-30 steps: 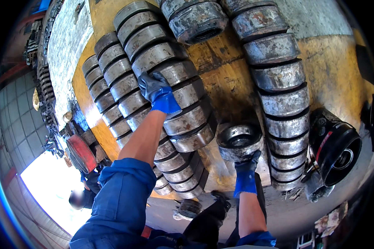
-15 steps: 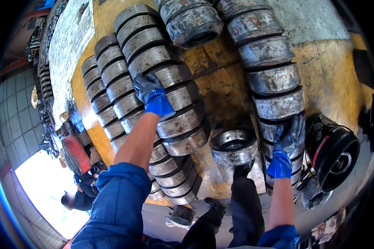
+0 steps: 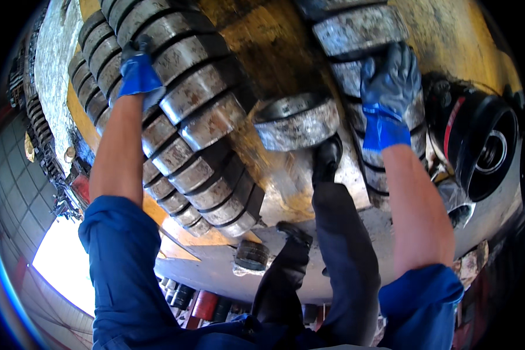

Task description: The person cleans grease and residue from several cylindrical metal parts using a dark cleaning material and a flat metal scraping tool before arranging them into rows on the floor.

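Right hand [image 3: 392,81]: gloved, laid unclosed over the right row of metal rings [image 3: 361,30], fingers extended. Left hand [image 3: 137,67]: gloved, fingers bent at the left rows of metal rings [image 3: 191,87]; whether a ring is gripped cannot be told. Rings of the right row are seen beyond the right fingertips and beside the right wrist; the left rows are spread on both sides of the left hand. Between the hands, nearer the right, a lone ring [image 3: 300,125] is set apart, with the right shoe [image 3: 328,153] placed at its near edge. Right of the right hand, a black drum [image 3: 464,146] with a red stripe is seen tilted. Bodyward of the left hand, a small dark ring [image 3: 252,255] is noted beside the left shoe [image 3: 296,232].
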The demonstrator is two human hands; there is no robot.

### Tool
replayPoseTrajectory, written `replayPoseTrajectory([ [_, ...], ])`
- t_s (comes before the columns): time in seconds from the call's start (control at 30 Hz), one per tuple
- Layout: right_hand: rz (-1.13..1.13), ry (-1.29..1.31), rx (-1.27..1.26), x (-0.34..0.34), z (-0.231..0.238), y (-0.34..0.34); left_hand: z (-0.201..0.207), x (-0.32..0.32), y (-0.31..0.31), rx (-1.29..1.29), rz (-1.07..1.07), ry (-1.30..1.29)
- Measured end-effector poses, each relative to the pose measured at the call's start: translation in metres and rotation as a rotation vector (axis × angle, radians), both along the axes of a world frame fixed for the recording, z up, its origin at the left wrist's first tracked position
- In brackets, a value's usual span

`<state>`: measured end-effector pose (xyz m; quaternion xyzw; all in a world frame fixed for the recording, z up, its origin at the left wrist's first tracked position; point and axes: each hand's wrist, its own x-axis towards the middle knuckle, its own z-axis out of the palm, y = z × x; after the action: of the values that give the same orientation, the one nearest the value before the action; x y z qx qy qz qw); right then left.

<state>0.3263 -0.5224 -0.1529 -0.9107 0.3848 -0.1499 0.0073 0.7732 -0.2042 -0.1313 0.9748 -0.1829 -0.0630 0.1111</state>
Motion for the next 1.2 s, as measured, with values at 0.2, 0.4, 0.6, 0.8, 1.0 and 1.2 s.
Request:
replayPoseTrajectory([
  [0.2, -0.035, 0.001, -0.033, -0.005, 0.019, 0.007, 0.074, -0.209, -0.025, -0.590, 0.026, -0.079],
  [0.4, -0.104, 0.052, 0.011, -0.008, 0.001, 0.005, 0.049, -0.453, 0.022, -0.833, 0.515, 0.201],
  [0.6, -0.116, 0.083, -0.021, -0.007, -0.008, 0.006, 0.007, -0.491, -0.018, -1.373, 1.705, 1.207],
  [0.8, -0.127, 0.142, -0.055, -0.009, -0.012, 0.007, -0.027, -0.455, -0.061, -1.950, 1.669, 1.247],
  [1.0, -0.142, 0.129, -0.043, -0.003, -0.006, 0.014, -0.046, -0.475, -0.064, -2.211, 1.516, 1.164],
  [1.2, -0.128, 0.106, -0.046, -0.009, -0.004, 0.013, -0.071, -0.509, -0.060, -2.369, 1.239, 1.005],
])
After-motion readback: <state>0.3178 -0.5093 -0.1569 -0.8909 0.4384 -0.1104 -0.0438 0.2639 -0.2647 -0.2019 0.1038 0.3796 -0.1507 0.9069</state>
